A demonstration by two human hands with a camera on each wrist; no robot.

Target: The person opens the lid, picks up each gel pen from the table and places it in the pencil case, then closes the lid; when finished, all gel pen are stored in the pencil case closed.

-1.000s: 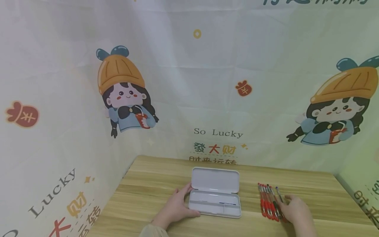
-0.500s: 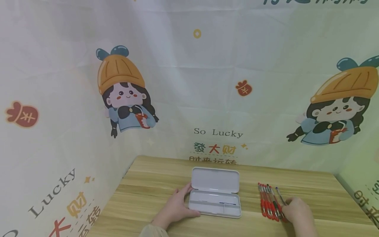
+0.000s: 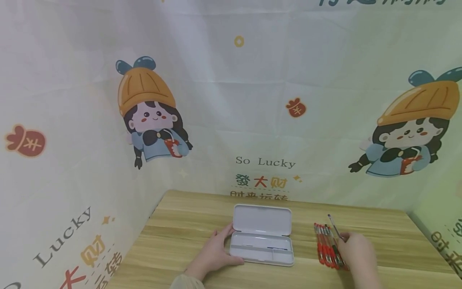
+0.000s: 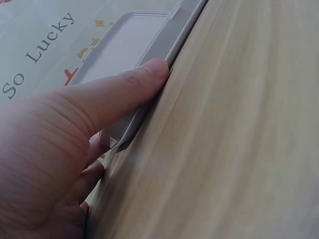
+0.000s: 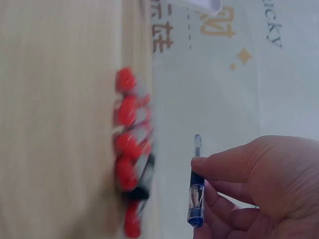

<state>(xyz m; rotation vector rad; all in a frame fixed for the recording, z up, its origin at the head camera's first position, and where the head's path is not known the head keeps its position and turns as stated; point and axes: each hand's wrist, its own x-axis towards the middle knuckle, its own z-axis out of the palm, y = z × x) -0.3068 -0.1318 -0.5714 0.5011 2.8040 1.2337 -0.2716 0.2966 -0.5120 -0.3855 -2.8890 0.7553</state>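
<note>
A white pencil case lies open on the table, its lid tipped back. My left hand holds the case at its left end, with the thumb along the front edge and the fingers partly hidden behind. A thin blue pen lies inside the case. My right hand pinches a blue pen between thumb and fingers, raised above the table and slanting. Just left of that hand is a row of red pens, with a black pen among them.
The wooden table meets a printed cloth backdrop at its back and sides. Inside the case, low dividers form compartments.
My right hand has lifted the blue pen off the table beside the row and moved it slightly up and left. My left hand and the case have stayed put.
</note>
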